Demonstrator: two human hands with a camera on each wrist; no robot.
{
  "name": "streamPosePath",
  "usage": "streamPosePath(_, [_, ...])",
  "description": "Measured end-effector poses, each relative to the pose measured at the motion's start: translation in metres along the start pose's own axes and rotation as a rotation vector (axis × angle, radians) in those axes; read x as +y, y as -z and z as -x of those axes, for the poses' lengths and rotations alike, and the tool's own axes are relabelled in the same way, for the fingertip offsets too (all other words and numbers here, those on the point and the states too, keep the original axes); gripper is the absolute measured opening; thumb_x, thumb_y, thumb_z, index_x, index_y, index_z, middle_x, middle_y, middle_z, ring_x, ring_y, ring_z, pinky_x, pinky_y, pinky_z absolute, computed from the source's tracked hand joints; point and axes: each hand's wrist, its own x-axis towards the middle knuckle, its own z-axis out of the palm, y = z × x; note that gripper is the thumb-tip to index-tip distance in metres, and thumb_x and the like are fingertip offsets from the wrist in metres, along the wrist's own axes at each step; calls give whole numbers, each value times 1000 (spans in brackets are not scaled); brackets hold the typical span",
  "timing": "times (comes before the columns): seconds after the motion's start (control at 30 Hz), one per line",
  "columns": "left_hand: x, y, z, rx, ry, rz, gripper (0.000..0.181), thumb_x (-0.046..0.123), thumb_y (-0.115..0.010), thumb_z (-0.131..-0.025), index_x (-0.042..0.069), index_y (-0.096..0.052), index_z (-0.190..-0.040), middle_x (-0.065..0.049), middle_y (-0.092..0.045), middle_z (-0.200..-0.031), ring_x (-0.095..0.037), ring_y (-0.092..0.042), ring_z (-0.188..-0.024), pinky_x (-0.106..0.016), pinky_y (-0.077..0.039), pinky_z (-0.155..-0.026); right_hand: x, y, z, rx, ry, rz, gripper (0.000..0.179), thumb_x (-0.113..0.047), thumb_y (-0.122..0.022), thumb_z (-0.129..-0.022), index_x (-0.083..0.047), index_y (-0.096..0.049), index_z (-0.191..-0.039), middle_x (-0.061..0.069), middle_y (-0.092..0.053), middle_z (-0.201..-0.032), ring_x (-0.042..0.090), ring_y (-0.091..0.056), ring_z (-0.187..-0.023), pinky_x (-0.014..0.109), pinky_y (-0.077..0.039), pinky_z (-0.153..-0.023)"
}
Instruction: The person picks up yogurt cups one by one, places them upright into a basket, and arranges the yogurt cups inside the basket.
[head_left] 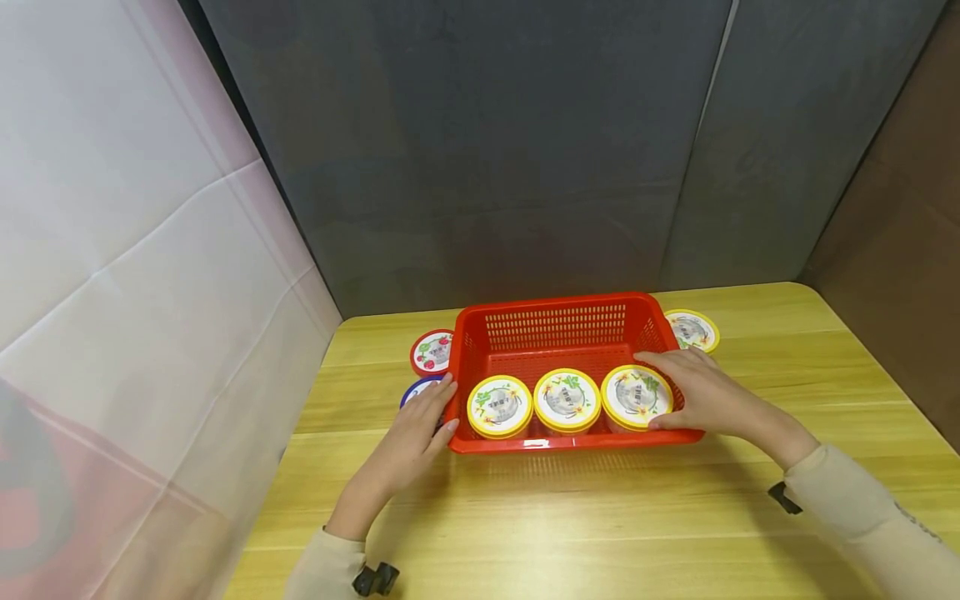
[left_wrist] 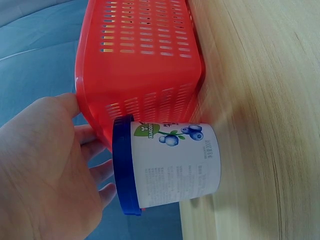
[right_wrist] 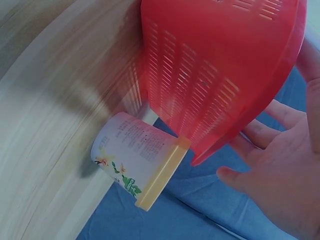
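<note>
A red plastic basket (head_left: 555,308) holds a row of three yellow-lidded paper tubs along its near side: the left tub (head_left: 499,407), the middle tub (head_left: 567,401) and the right tub (head_left: 637,397). Reaching over the right rim, my right hand (head_left: 708,396) spans the right tub's lid, thumb at the front and fingers behind. My left hand (head_left: 408,437) rests at the basket's left rim with fingers extended. Beside those fingers stands a blue-lidded tub (left_wrist: 170,162) with blueberries printed on it, mostly covered by the hand in the head view.
Outside the basket, a red-lidded tub (head_left: 431,352) stands at the back left and another yellow-lidded tub (head_left: 692,330) at the back right. The wooden table (head_left: 540,525) meets a dark grey partition (head_left: 480,167) behind and a white sheet (head_left: 172,225) on the left.
</note>
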Motion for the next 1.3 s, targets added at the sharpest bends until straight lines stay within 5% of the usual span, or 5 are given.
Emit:
streamPosePath(0.4, [-1, -1, -1, -6, 3, -4, 61, 40, -48, -103, 17, -29, -157, 1, -24, -166, -27, -25, -154, -54, -26, -124, 7, 5, -2, 33, -12, -8, 87, -38, -86, -74, -9, -46, -145, 17, -54, -144, 41, -46, -132, 64, -26, -113])
streamPosePath(0.93, [-1, 0, -1, -3, 1, 1, 61, 40, -48, -103, 17, -30, -157, 1, -25, -166, -28, -25, -154, -54, -26, -123, 52, 25, -1, 312, -75, -48, 72, -22, -78, -84, -2, -45, -144, 29, -53, -139, 48, -46, -123, 68, -34, -101])
streamPosePath(1.3, [-1, 0, 0, -5, 4, 6, 61, 37, -50, -103, 16, -30, -156, 0, -25, -166, -28, -26, -153, -54, -26, -124, 84, 21, 2, 302, -175, -62, 80, -24, -79, -84, -1, -38, -149, 34, -46, -144, 55, -39, -126, 71, -31, -102])
